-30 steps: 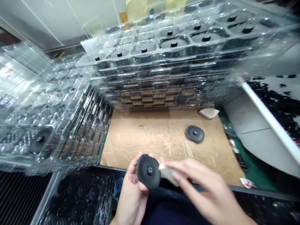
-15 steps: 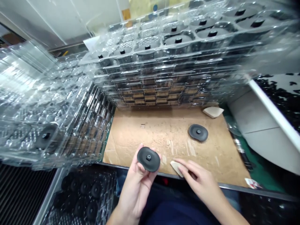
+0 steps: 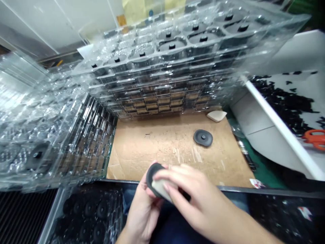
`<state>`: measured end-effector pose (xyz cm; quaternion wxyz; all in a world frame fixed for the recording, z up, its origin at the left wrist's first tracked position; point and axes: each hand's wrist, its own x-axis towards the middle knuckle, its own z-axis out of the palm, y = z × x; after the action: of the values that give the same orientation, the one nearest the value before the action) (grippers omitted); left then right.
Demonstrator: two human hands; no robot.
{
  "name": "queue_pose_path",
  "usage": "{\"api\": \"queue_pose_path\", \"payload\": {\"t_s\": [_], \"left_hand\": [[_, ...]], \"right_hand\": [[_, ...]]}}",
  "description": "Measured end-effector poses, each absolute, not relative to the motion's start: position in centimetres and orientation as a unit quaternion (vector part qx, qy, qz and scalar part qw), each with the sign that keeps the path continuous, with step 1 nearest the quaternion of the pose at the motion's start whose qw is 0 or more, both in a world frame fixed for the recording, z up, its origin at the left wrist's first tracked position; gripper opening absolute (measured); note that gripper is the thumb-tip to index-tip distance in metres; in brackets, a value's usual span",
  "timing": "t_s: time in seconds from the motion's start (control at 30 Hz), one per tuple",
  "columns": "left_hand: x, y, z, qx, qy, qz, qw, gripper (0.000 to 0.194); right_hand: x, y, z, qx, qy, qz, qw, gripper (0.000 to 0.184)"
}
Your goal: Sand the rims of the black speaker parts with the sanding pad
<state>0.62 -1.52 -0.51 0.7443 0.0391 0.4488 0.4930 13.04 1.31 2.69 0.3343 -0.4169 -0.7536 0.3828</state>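
My left hand [image 3: 142, 213] grips a black round disc [image 3: 151, 171] at the near edge of the cardboard sheet [image 3: 157, 145]. My right hand [image 3: 195, 203] lies over the disc and presses a small beige wedge-shaped pad [image 3: 162, 188] against its face, hiding most of it. A second black disc [image 3: 203, 138] with a centre stud lies on the cardboard to the right. Another beige wedge [image 3: 216, 116] rests at the cardboard's far right corner.
Stacks of clear plastic trays [image 3: 162, 64] holding black discs stand behind the cardboard, and more tray stacks [image 3: 38, 128] rise on the left. A tray of black discs [image 3: 86, 213] sits at lower left. A white bin [image 3: 286, 115] with black scraps and orange scissors [image 3: 315, 138] is at right.
My right hand lifted the beige pad off the cardboard and brought it onto the disc in my left hand. The view shifted slightly right.
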Motion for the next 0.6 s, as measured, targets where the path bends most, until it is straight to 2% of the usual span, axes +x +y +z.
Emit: {"api": "queue_pose_path", "payload": {"t_s": [0.1, 0.17, 0.27, 0.43, 0.5, 0.6], "left_hand": [[0.8, -1.3, -0.2, 0.051, 0.425, 0.477, 0.767, 0.018], [0.7, -1.2, 0.0, 0.058, 0.418, 0.481, 0.768, 0.028], [0.5, -1.1, 0.2, 0.059, 0.422, 0.48, 0.767, 0.049], [1.0, -1.3, 0.4, 0.057, 0.389, 0.464, 0.794, 0.042], [0.8, -1.4, 0.5, 0.059, 0.381, 0.468, 0.795, 0.045], [0.4, -1.3, 0.7, 0.058, 0.375, 0.461, 0.802, 0.056]], "right_hand": [[13.2, 1.0, 2.5, -0.444, -0.754, 0.287, 0.39, 0.028], [13.6, 0.4, 2.6, -0.417, -0.762, 0.29, 0.402, 0.028], [14.1, 0.0, 2.8, -0.403, -0.769, 0.337, 0.364, 0.027], [13.5, 0.4, 3.0, -0.43, -0.755, 0.24, 0.433, 0.027], [14.0, 0.0, 2.9, -0.405, -0.774, 0.258, 0.413, 0.026], [15.9, -0.8, 2.9, -0.409, -0.8, 0.28, 0.337, 0.024]]}}
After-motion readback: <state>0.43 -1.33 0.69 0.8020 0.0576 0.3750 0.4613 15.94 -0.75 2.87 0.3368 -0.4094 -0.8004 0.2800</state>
